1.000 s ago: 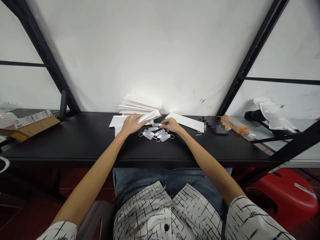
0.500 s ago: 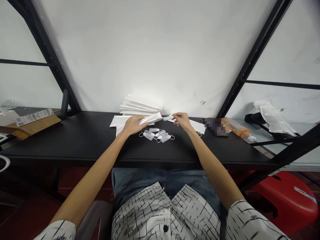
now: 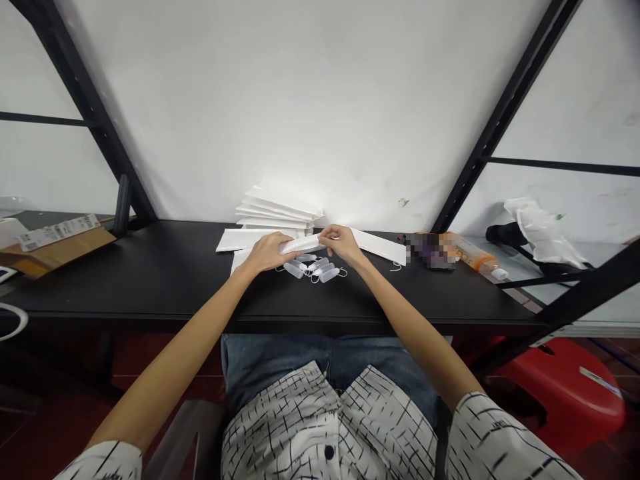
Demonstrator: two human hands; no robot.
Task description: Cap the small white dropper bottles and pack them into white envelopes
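My left hand is closed around a slim white paper box, which lies roughly level just above the black table. At the box's right end, the fingers of my right hand are pinched together and touch it. Whatever they hold is hidden there. Just below both hands lies a cluster of several small clear plastic bottles with thin white loops. Behind my left hand is a fanned stack of flat white boxes, and another flat white box rests to the right of my right hand.
The black table runs across in front of me. At its right are a pixelated dark object and an orange-labelled bottle. On the left is a brown cardboard box. Black metal posts flank the table, and a red stool stands lower right.
My right hand has moved left, bringing the small plastic bottle it held to the box's end, where the bottle is now out of sight. The box is tilted less.
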